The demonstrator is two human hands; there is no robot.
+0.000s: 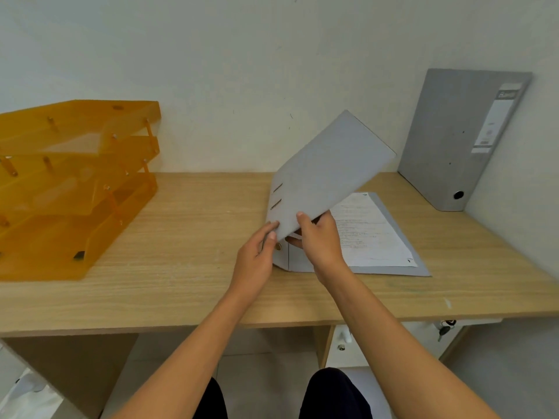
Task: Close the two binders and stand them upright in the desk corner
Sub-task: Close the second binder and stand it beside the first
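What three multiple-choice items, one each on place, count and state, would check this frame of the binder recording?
1. Where does the closed binder stand?
A. far right corner
B. beside the trays
C. desk front edge

2. How many tiers has the orange tray stack?
A. one
B. three
C. five

3. The open binder's cover is:
A. flat open
B. fully shut
C. half raised

Answers: 1 A, it leans upright against the right wall; 2 B, three shelves show; 3 C, left hand and right hand hold it tilted over the paper.
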